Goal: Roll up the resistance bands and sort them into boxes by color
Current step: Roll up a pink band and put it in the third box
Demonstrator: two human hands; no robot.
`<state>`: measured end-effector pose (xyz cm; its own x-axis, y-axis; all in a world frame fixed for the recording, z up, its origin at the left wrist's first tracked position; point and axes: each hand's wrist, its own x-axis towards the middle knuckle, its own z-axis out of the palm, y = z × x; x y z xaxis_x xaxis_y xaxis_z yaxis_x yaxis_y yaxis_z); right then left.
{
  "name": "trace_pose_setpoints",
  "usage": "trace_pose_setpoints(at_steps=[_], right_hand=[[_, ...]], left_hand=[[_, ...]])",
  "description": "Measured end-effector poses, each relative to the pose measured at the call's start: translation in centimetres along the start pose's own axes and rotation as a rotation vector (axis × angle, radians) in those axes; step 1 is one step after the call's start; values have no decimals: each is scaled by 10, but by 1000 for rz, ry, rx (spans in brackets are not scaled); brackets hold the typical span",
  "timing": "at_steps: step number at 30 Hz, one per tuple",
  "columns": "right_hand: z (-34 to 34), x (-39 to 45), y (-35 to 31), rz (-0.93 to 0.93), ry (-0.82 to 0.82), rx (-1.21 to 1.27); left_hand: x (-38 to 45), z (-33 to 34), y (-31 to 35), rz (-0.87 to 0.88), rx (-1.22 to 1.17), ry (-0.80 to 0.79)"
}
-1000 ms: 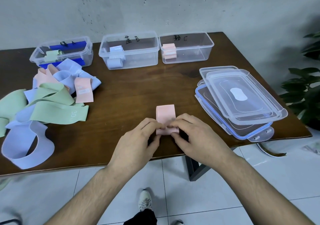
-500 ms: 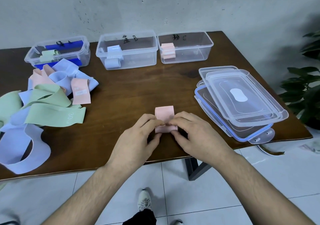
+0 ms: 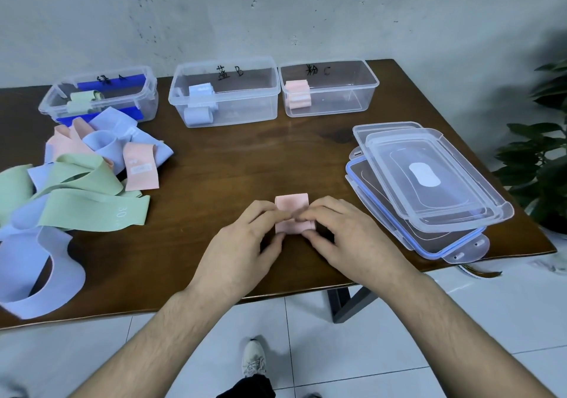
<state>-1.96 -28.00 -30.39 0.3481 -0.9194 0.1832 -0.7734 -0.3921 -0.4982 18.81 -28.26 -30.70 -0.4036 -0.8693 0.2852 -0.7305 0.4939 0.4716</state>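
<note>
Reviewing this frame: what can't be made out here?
Head view only:
- Rolled end of the pink band: hidden under the left hand and right hand.
- Loose band pile: cut off by the left edge.
- Lower lids in the lid stack: covered by the top lid.

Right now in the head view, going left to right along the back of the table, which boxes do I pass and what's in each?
Box with green rolls → box with blue rolls → box with pink rolls.
</note>
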Motion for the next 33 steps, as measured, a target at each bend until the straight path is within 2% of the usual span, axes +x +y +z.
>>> trace_pose_setpoints(at_steps=[21,33], right_hand=[[3,10,10,18,36,3],[3,24,16,41,34,-15]], left_hand=[[15,0,-6,4,53,-10],[23,-1,-9,-50,61,-45]])
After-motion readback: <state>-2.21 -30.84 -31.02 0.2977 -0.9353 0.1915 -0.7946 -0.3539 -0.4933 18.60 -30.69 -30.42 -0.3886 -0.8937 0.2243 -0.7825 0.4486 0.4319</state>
